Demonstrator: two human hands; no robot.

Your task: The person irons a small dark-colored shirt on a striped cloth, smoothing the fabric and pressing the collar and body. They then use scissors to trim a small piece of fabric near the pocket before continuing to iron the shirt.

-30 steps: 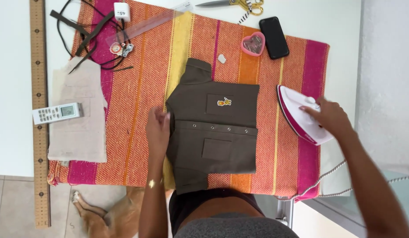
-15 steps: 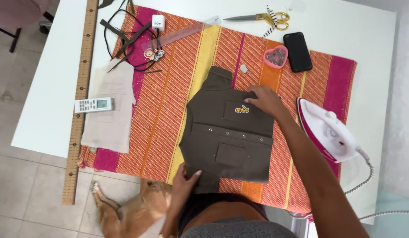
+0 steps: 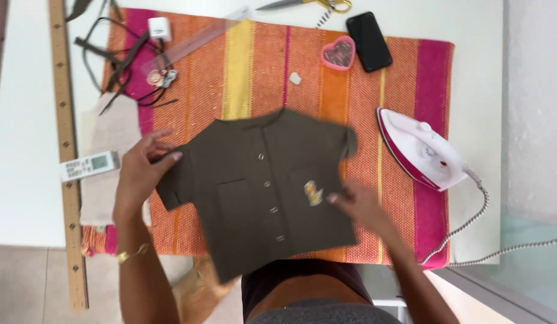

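Observation:
A small dark brown short-sleeved shirt (image 3: 260, 186) with a button front, two chest pockets and a yellow emblem lies spread open on a striped orange, pink and yellow cloth (image 3: 260, 72). My left hand (image 3: 140, 174) pinches the shirt's left sleeve at its edge. Fingers of my right hand (image 3: 356, 204) press flat on the shirt's right side, next to the emblem. A gold bracelet sits on my left wrist.
A white and pink iron (image 3: 419, 150) rests on the cloth to the right, its cord trailing off the table. Behind lie a black phone (image 3: 368, 41), a heart-shaped pink tin (image 3: 338, 53), scissors (image 3: 308, 5) and a clear ruler (image 3: 194, 39). At the left are a wooden ruler (image 3: 65, 150), a remote (image 3: 89, 165), beige fabric and tangled straps.
The shirt, folded before, now lies unfolded with its front up and both sleeves out. My right hand left the iron; my left hand moved out to the left sleeve.

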